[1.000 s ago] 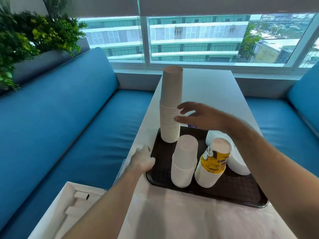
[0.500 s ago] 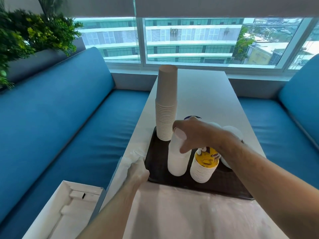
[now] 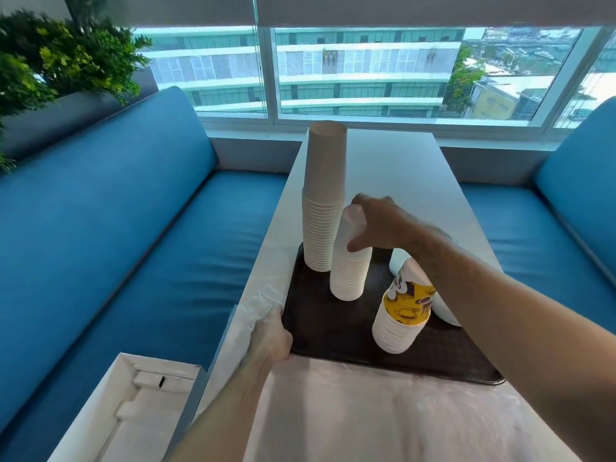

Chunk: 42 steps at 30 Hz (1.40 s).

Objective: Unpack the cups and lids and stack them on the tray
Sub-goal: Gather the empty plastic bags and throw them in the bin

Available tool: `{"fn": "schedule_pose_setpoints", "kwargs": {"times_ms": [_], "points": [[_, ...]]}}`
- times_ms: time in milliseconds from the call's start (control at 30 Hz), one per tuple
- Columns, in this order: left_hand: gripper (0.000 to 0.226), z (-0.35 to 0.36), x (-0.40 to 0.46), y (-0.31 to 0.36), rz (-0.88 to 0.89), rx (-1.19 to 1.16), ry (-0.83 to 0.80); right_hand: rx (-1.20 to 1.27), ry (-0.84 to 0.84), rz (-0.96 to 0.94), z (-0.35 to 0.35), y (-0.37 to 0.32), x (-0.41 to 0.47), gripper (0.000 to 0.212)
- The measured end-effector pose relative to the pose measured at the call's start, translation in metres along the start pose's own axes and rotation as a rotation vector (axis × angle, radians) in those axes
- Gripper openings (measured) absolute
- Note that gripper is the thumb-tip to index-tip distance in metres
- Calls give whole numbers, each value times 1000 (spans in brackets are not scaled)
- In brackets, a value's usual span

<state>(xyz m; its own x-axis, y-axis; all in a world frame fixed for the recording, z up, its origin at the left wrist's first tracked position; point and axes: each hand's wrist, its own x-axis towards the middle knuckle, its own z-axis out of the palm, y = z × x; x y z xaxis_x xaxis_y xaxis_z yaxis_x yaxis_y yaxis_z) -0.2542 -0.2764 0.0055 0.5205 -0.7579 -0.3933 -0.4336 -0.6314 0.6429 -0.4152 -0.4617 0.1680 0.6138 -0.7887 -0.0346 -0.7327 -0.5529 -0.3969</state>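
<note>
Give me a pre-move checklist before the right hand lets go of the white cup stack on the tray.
1. Right hand grips the top of the white cup stack: ok.
2. Stack base fully seated on the tray: cannot tell; the stack looks tilted.
3. Gap to the tall brown cup stack: not ok; the two overlap in view, possibly touching.
4. Left hand steadies the tray's near-left edge: ok.
5. Yellow-printed cup stack stands apart from the white one: ok.
6. Lids behind it: cannot tell, mostly hidden.
</note>
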Motion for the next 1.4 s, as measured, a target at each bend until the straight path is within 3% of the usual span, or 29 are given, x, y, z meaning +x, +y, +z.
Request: {"fn": "schedule_pose_setpoints", "kwargs": {"times_ms": [533, 800, 933, 1100, 1400], "points": [[38, -1, -3, 1, -15, -143, -42, 85, 38, 42, -17, 1, -13, 92], [38, 1, -4, 1, -33, -192, -50, -93, -229, 107, -41, 11, -113, 92], [39, 3, -2, 0, -39, -214, -56, -55, -144, 148, -18, 27, -120, 76], [41, 4, -1, 0, -46, -229, -61, 106, 18, 119, -2, 35, -104, 79], [40, 5, -1, 0, -48, -229, -60, 132, 32, 144, -2, 40, -76, 82]]}}
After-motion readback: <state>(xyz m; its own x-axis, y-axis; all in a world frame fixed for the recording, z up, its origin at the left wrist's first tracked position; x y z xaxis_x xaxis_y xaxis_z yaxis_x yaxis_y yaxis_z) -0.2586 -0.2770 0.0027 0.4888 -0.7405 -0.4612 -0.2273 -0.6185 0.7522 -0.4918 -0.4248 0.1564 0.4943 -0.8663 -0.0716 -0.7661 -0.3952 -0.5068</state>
